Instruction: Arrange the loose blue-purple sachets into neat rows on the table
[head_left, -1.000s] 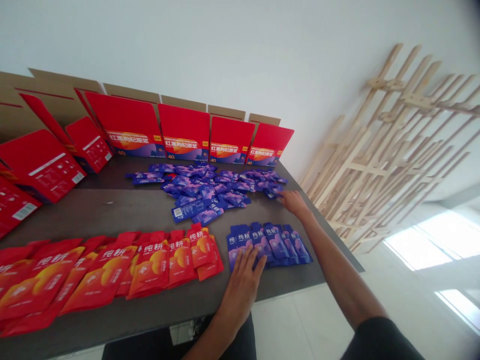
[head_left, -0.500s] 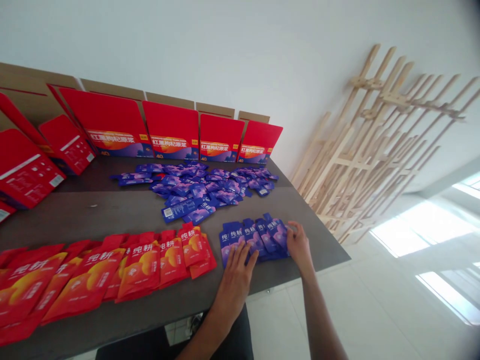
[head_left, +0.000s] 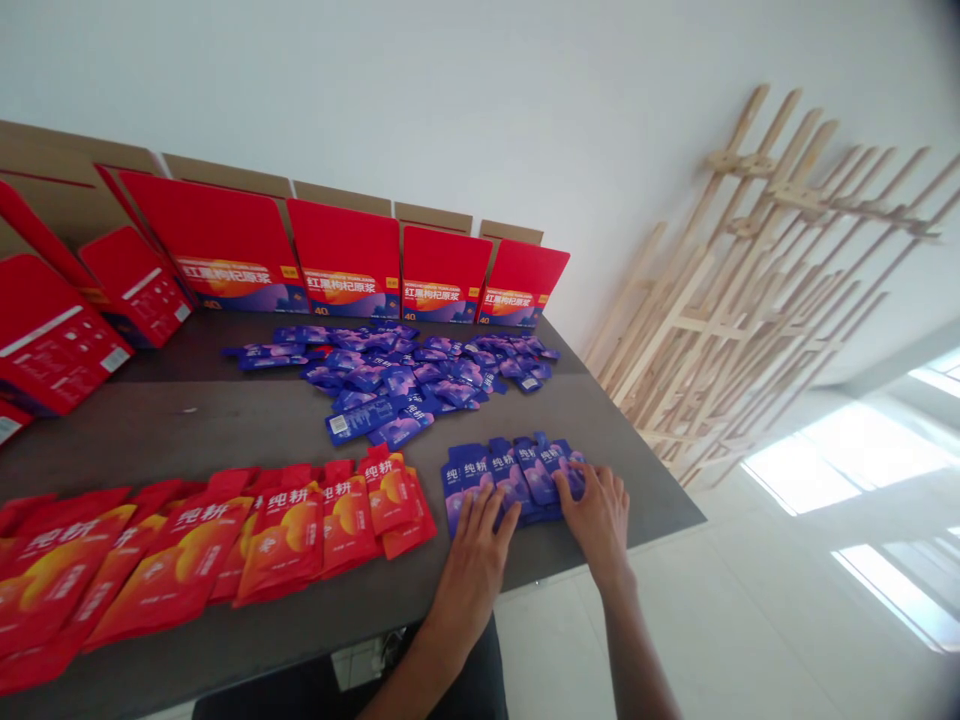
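Note:
A short overlapping row of blue sachets (head_left: 512, 480) lies near the front right of the dark table. My left hand (head_left: 478, 540) rests with fingers spread on the lower left sachets of that row. At the row's right end, my right hand (head_left: 598, 510) touches the last sachet, thumb and fingers apart, its fingertips on the sachet's edge. Left of my hands, a long row of overlapping red sachets (head_left: 281, 530) runs along the table's front. Behind both rows is a loose heap of blue sachets (head_left: 397, 375).
Open red boxes (head_left: 349, 255) stand along the wall at the back, with more boxes (head_left: 56, 335) at the left. Wooden racks (head_left: 697, 320) lean by the wall beyond the right edge of the table (head_left: 660, 495).
My right hand has turned and come over the right end of the blue row, its fingers now more spread. My left hand has stayed about where it was.

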